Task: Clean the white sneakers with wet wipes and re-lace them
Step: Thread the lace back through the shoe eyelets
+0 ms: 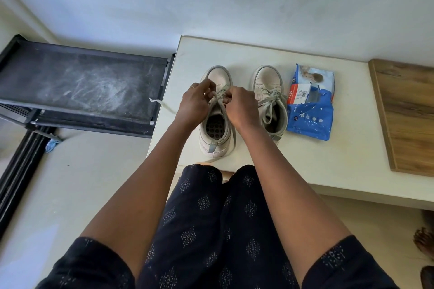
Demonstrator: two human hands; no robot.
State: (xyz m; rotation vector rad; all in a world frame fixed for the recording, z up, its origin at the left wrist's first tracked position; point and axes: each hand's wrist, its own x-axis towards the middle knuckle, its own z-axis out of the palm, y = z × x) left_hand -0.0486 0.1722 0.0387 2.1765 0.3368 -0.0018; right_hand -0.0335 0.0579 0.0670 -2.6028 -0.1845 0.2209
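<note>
**A:** Where do the sneakers stand?

**B:** Both are on the white bench [258, 166], side by side, toes toward the wall. The left-side sneaker [217, 141] is under the hands. The right-side sneaker [267, 77] is just beside it and nothing touches it. Its grey lacing is threaded, with loose ends drooping into the opening.

**A:** And the hands?

**B:** The left hand [196, 101] and the right hand [239, 105] meet over the tongue of the left-side sneaker, knuckles almost touching. Each has its fingers curled in tight and pinches a strand of the lace [217, 97], which is drawn up from the eyelets.

**A:** Is there a knot?

**B:** I cannot tell, because the fingers cover the crossing. One lace end [164, 105] trails left, off the bench's edge. Another strand runs down the shoe's right side toward the heel.

**A:** The wipes?

**B:** The wet wipes pack [310, 110], blue and crumpled, lies flat just right of the right-side sneaker. It is close enough that it may be touching the shoe's side. Further right, a wooden board [408, 112] rests on the bench's end.

**A:** Anything to the left?

**B:** A black rack [79, 82] with a dusty top stands against the bench. A small blue scrap [52, 144] lies on the floor near it.
</note>
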